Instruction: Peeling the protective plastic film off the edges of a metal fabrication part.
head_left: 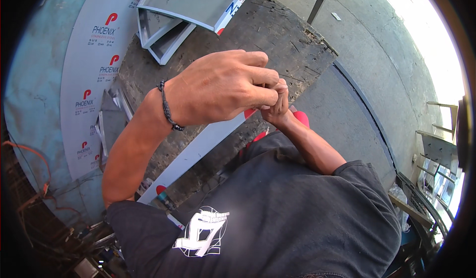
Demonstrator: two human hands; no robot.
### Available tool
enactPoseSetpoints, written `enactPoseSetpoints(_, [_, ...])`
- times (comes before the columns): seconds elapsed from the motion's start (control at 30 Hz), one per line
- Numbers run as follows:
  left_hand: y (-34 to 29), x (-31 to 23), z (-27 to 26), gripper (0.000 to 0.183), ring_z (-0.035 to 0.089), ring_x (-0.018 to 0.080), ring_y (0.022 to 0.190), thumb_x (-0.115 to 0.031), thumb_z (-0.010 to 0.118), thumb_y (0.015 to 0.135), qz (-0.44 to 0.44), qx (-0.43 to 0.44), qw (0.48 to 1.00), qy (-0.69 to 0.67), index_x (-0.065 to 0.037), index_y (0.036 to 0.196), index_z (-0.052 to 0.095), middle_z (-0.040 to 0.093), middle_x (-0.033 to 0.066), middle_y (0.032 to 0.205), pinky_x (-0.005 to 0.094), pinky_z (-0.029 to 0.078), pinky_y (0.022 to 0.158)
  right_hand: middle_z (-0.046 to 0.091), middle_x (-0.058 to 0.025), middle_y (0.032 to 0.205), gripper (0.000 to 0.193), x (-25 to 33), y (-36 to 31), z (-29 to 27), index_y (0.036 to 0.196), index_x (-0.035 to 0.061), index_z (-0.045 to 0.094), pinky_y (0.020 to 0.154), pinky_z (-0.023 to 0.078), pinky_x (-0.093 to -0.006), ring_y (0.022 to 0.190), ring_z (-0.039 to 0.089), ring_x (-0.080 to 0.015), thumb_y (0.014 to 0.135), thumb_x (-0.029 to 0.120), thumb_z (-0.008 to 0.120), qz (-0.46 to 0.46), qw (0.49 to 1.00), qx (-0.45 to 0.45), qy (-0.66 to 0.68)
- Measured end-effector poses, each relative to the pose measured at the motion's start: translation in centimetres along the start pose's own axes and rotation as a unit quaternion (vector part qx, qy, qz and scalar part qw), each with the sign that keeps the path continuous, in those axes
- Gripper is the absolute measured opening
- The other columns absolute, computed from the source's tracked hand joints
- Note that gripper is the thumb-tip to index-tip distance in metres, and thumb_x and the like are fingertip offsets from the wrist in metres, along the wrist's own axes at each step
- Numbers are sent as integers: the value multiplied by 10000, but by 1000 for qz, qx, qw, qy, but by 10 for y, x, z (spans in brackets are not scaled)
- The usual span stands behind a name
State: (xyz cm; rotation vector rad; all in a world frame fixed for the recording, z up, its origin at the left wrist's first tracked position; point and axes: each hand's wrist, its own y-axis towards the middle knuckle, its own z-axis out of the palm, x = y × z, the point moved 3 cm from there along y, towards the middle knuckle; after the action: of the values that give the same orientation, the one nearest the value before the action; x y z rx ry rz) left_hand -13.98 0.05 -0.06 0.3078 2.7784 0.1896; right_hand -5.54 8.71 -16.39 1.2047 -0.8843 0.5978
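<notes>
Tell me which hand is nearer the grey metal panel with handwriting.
Left. In the picture, the left hand is below the metal panel; the right hand is farther off, below and to its right.

Metal workshop: scarred worktable, folded metal panels, concrete floor.

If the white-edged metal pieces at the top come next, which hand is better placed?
Probably the left hand: it appears nearer the metal pieces; the right hand is partly hidden behind it.
</notes>
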Motion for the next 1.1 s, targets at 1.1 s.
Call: enactPoseSetpoints(1.1, [-24, 7, -9, 102, 554, 216, 843, -92, 791, 812, -49, -16, 999, -11, -108, 865, 706, 581, -4, 864, 355, 513, 712, 717, -141, 764, 948, -13, 0, 0, 943, -46, 715, 582, 509, -344, 649, 715, -274, 1109, 672, 119, 29, 999, 34, 9])
